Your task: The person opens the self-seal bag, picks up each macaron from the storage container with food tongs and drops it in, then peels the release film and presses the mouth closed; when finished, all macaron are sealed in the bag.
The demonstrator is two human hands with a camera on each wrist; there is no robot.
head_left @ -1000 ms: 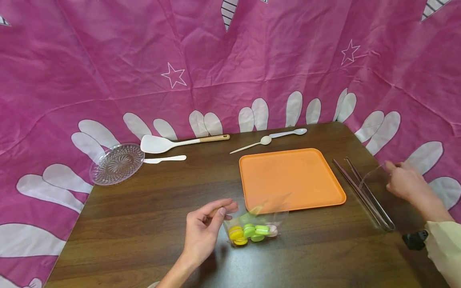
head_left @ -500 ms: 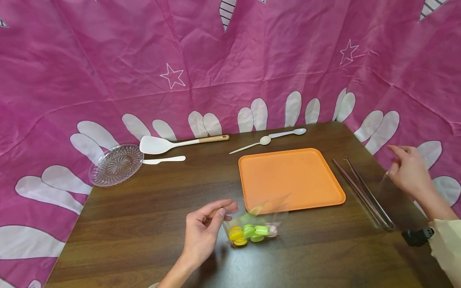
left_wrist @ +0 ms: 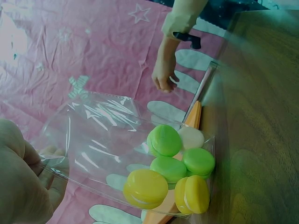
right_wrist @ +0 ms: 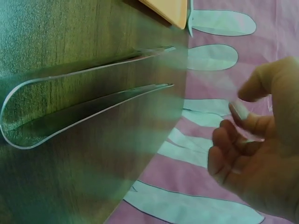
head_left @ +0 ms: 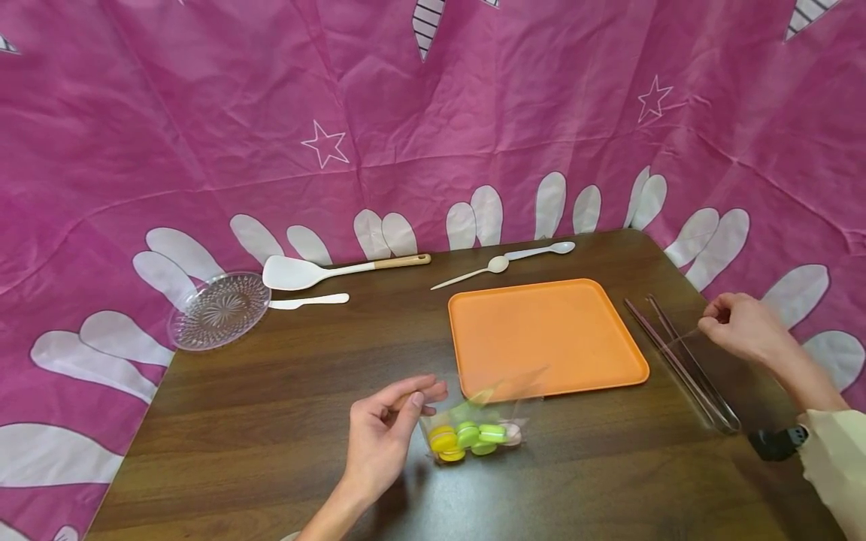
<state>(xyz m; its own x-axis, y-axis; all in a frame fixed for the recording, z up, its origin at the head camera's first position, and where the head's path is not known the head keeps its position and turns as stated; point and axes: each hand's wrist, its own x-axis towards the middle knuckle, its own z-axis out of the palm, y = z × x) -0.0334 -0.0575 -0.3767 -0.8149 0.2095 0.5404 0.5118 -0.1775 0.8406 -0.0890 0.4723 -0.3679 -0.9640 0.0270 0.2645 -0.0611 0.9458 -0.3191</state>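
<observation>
My left hand (head_left: pixel 386 428) grips a clear plastic bag (head_left: pixel 524 402) by its edge, over the front middle of the table. Several toy-like macarons (left_wrist: pixel 168 169), yellow, green and a pale one, lie at the bag's bottom; in the left wrist view its upper part looks slack and see-through. Off to the right, my right hand (head_left: pixel 744 327) has its thumb and index finger nearly together, the other fingers curled. A faint clear plastic strip runs from these fingertips over the tongs (head_left: pixel 683 368); in the right wrist view I can barely make it out.
An orange tray (head_left: pixel 548 338) lies just behind the bag. Two spoons (head_left: pixel 497 264) lie along the back, left of them a white turner (head_left: pixel 294 272) and a white knife (head_left: pixel 311 301). A clear patterned plate (head_left: pixel 219 309) sits at the left edge. Pink cloth (head_left: pixel 419 113) hangs behind.
My right hand rose and moved outward with fingers spread more, then came back lower and toward the tongs, the clear strip moving with it. My left hand and the bag have hardly moved.
</observation>
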